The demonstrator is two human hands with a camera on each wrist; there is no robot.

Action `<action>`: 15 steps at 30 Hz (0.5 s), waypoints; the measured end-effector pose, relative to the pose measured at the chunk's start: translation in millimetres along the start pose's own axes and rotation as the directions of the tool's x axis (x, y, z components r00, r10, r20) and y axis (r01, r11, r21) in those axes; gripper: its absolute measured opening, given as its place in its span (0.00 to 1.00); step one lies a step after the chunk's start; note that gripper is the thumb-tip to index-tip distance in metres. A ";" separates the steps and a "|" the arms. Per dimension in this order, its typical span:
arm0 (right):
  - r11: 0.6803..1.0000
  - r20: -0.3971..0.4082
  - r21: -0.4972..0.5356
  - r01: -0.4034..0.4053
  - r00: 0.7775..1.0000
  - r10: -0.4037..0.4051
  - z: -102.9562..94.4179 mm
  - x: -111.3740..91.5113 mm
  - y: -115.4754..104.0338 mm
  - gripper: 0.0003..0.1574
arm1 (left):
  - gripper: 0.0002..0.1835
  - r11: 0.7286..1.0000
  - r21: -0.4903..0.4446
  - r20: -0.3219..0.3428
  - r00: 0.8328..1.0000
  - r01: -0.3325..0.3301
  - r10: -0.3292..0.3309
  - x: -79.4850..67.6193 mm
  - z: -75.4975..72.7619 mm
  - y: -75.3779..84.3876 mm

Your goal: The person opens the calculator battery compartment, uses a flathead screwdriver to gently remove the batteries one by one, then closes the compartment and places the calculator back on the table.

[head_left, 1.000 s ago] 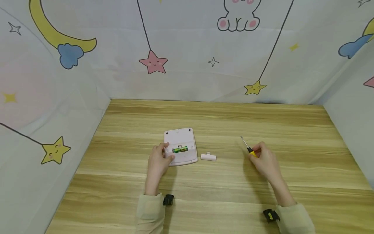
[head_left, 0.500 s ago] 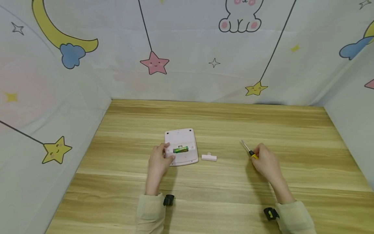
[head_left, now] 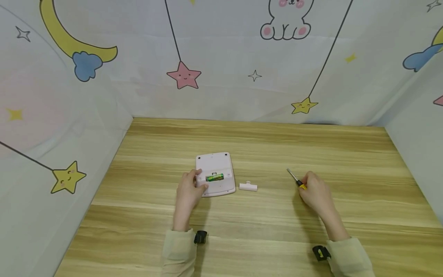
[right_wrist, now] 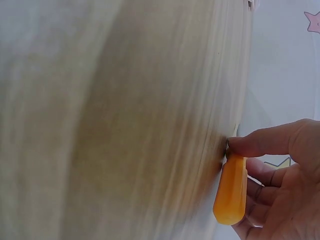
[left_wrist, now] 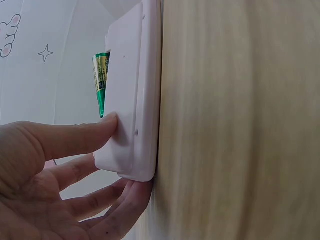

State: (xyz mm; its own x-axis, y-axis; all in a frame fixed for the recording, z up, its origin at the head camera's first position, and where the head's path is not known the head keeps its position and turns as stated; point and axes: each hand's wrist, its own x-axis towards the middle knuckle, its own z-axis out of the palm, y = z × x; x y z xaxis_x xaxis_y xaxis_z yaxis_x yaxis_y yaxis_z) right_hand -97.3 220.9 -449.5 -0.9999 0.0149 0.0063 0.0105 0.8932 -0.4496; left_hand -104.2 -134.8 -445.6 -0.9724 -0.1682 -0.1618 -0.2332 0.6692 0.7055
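Note:
A pale pink calculator [head_left: 219,164] lies face down on the table, left of centre. Its battery compartment is uncovered, with green batteries [head_left: 215,177] in it. In the left wrist view the batteries [left_wrist: 100,70] stick up above the back. My left hand [head_left: 187,191] holds the calculator's left side, thumb on its back and fingers at the edge. To its right lies the small pink battery cover [head_left: 248,187], tab pointing away from me. My right hand [head_left: 317,191] pinches a screwdriver [right_wrist: 231,190] by its yellow handle, close over the table, tip pointing away and leftward.
The wooden table [head_left: 263,231] reaches back to a white cloth [head_left: 225,100] printed with stars and a moon. Cloth also closes off the left and right sides. A black wrist strap [head_left: 200,237] sits at the left cuff, another strap [head_left: 321,253] at the right.
The right hand has come slightly towards me with the screwdriver, its tip now nearer the body and a little right. My left hand and the calculator hold still.

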 end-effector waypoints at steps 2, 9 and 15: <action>1.000 -0.001 -0.004 -0.001 1.000 0.001 -0.1 0.0 -0.1 0.12 | 0.27 1.000 -0.002 0.001 1.000 0.002 -0.002 -0.1 -0.1 0.1; 1.000 0.019 -0.015 -0.016 1.000 0.016 -0.6 0.4 0.4 0.13 | 0.27 1.000 -0.003 -0.005 1.000 -0.002 0.002 -0.6 -0.9 0.8; 1.000 0.043 -0.007 -0.023 0.999 0.023 -0.4 -0.3 2.4 0.14 | 0.27 1.000 0.000 -0.003 1.000 0.001 -0.001 -1.0 -0.9 1.0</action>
State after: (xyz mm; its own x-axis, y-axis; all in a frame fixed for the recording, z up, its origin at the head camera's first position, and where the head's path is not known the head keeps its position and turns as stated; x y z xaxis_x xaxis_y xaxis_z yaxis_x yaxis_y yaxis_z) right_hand -97.0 223.2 -450.2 -0.9990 0.0160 -0.0427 0.0333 0.8955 -0.4437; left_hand -103.4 -134.6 -444.0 -0.9720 -0.1716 -0.1604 -0.2344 0.6691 0.7052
